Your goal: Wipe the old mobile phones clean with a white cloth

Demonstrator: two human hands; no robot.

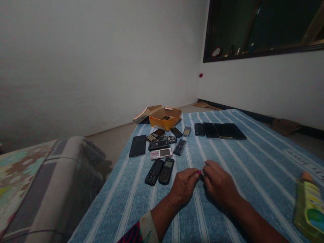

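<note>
My left hand (184, 185) and my right hand (219, 182) meet over the blue striped cloth, fingers closed in a pinch. Between their fingertips shows a small pink piece (199, 172), too small to name, with something pale at the right fingertips. Left of my left hand lie two dark keypad phones, one (166, 171) nearer and another (154, 172) beside it. Beyond them are a white and pink phone (161, 153), a dark phone (158, 145), a grey phone (180, 147) and several more.
An open orange box (165, 123) with its lid raised stands at the far end. Several black smartphones (219, 131) lie in a row at back right. A black tablet-like slab (137, 146) lies left. A yellow-green bottle (309, 206) is at right; a draped surface (63, 182) stands left.
</note>
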